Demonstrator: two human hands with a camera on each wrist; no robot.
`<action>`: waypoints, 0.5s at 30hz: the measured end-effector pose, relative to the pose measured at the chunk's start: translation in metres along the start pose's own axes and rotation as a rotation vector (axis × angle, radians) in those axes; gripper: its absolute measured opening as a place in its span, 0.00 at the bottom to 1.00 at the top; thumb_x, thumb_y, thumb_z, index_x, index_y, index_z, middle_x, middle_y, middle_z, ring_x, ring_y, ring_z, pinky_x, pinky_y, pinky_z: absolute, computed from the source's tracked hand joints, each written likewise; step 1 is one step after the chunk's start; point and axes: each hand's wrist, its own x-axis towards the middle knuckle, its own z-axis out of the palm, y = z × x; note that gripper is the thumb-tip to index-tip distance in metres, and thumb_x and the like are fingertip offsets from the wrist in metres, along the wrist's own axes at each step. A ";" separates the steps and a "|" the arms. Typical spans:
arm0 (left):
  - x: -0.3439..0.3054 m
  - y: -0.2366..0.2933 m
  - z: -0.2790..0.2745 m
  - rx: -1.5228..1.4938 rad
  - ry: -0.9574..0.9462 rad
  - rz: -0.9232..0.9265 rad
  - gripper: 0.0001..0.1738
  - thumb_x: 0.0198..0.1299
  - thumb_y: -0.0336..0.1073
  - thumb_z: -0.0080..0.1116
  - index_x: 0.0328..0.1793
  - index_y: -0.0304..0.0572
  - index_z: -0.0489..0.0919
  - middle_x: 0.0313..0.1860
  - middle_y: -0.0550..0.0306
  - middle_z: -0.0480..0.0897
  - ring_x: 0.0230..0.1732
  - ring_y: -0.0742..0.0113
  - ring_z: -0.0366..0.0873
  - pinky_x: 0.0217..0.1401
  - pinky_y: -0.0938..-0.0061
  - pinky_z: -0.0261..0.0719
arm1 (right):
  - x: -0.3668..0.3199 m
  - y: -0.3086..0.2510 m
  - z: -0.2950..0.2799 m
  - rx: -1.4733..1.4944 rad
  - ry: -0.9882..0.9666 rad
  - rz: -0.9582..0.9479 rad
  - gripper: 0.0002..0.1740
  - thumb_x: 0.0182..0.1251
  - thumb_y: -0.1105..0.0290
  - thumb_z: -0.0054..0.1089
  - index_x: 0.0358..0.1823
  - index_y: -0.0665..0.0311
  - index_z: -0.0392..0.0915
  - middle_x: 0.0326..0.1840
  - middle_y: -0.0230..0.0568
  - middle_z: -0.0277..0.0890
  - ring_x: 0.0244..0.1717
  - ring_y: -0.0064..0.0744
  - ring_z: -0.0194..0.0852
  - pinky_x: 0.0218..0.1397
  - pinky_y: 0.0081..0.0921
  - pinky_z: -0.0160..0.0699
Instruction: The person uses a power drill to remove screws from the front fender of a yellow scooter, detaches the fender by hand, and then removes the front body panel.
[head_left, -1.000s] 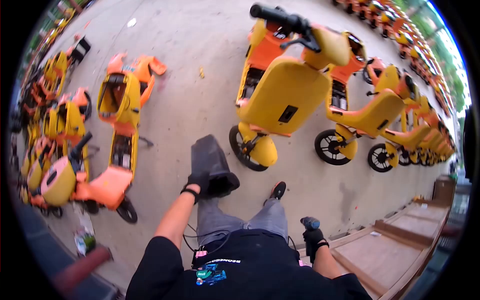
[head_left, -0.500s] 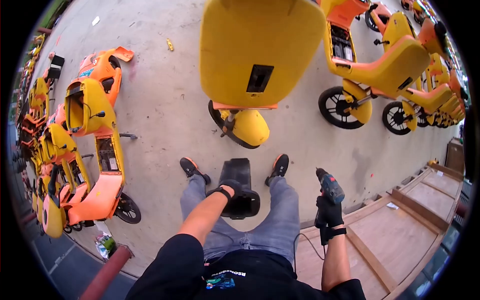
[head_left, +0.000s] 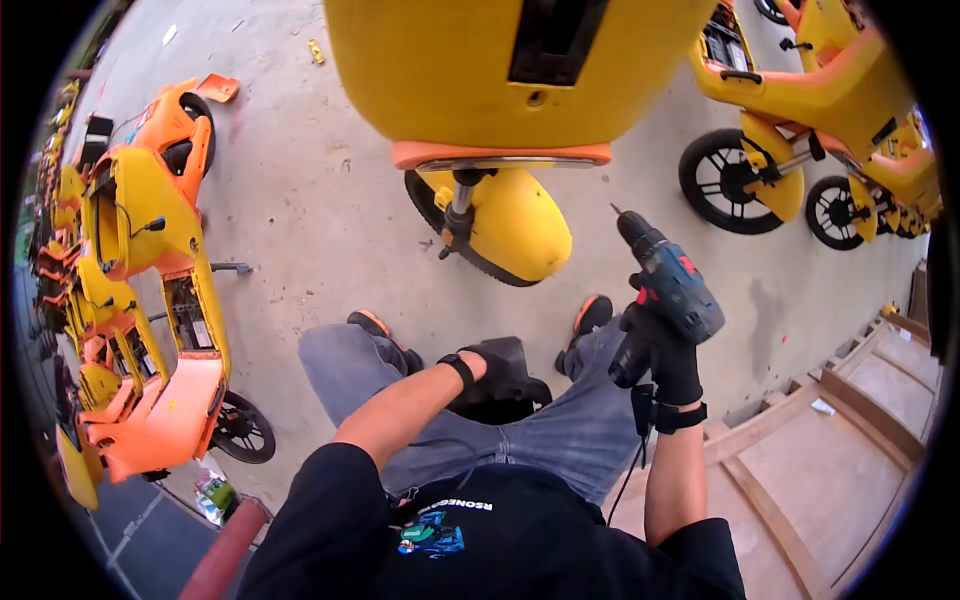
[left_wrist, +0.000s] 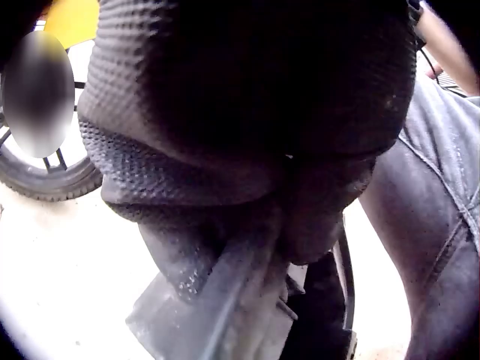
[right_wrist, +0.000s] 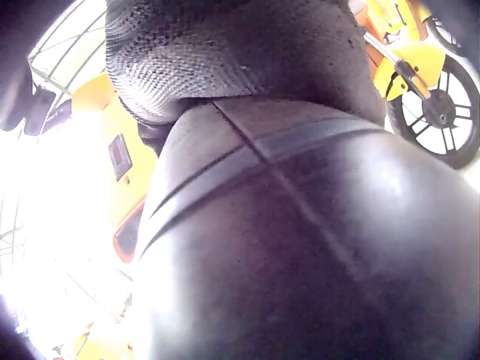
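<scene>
My gloved left hand (head_left: 482,366) grips a black, hollow plastic tub-like part (head_left: 517,356) low between my legs. In the left wrist view, the fingers curl round the wall of that plastic part (left_wrist: 225,322). My gloved right hand (head_left: 662,352) holds a cordless drill (head_left: 680,290) by its handle, its bit pointing forward and up to the left. The smooth dark base of the drill (right_wrist: 300,232) fills much of the right wrist view. Just ahead stands a scooter with a broad yellow front panel (head_left: 460,85) and a yellow mudguard (head_left: 520,225).
Several yellow and orange scooters, some with opened bodies, line the left, including a near one (head_left: 165,400). More scooters (head_left: 810,90) stand to the right. A wooden crate panel (head_left: 780,450) lies at the lower right, and a red pipe (head_left: 228,550) at the lower left.
The scooter ahead appears much nearer. The plastic part has moved from the left to between my legs, in my left hand. My right hand has raised the drill forward.
</scene>
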 end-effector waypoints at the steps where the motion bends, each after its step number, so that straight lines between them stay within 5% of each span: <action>1: -0.012 0.012 -0.006 -0.049 -0.077 -0.067 0.27 0.63 0.56 0.50 0.47 0.38 0.82 0.36 0.45 0.85 0.31 0.53 0.74 0.41 0.61 0.72 | 0.002 -0.001 0.005 -0.001 -0.010 -0.035 0.22 0.62 0.72 0.61 0.58 0.65 0.73 0.31 0.32 0.74 0.31 0.23 0.74 0.32 0.20 0.73; 3: 0.055 -0.072 0.041 0.085 -0.053 0.176 0.34 0.58 0.68 0.51 0.44 0.42 0.84 0.36 0.47 0.84 0.34 0.58 0.75 0.46 0.63 0.72 | 0.002 -0.007 0.009 0.023 -0.035 -0.060 0.24 0.62 0.71 0.62 0.60 0.66 0.71 0.31 0.32 0.73 0.33 0.24 0.76 0.33 0.20 0.75; 5: 0.021 -0.025 0.002 -0.019 -0.155 -0.101 0.32 0.60 0.67 0.48 0.48 0.48 0.84 0.42 0.45 0.85 0.40 0.56 0.78 0.52 0.64 0.71 | 0.002 -0.004 0.007 0.072 -0.071 -0.039 0.26 0.61 0.71 0.63 0.62 0.66 0.70 0.32 0.32 0.73 0.35 0.26 0.77 0.34 0.22 0.78; 9: 0.092 -0.102 0.035 0.382 -0.122 0.251 0.24 0.58 0.55 0.55 0.48 0.44 0.83 0.41 0.44 0.85 0.39 0.53 0.80 0.47 0.61 0.73 | -0.007 -0.006 0.013 0.095 -0.105 -0.136 0.30 0.60 0.71 0.64 0.63 0.69 0.66 0.33 0.33 0.73 0.35 0.28 0.77 0.38 0.26 0.80; 11: 0.097 -0.098 0.030 0.328 -0.047 0.173 0.18 0.54 0.45 0.60 0.42 0.39 0.85 0.35 0.50 0.86 0.34 0.59 0.81 0.41 0.66 0.75 | -0.007 0.000 0.013 0.116 -0.144 -0.176 0.30 0.60 0.70 0.65 0.63 0.69 0.67 0.32 0.34 0.73 0.35 0.29 0.77 0.39 0.27 0.79; 12: 0.094 -0.084 0.021 0.207 -0.171 0.063 0.18 0.51 0.44 0.61 0.42 0.39 0.86 0.36 0.48 0.86 0.36 0.59 0.82 0.41 0.66 0.76 | -0.008 0.001 0.012 0.144 -0.166 -0.187 0.30 0.60 0.70 0.65 0.63 0.70 0.67 0.32 0.34 0.73 0.35 0.29 0.77 0.39 0.28 0.79; 15: 0.077 -0.060 0.012 0.542 -0.019 0.107 0.21 0.46 0.45 0.63 0.42 0.36 0.85 0.41 0.43 0.85 0.43 0.51 0.84 0.46 0.61 0.78 | -0.008 0.004 0.009 0.157 -0.209 -0.244 0.28 0.60 0.72 0.64 0.62 0.69 0.68 0.31 0.37 0.75 0.32 0.28 0.77 0.36 0.27 0.79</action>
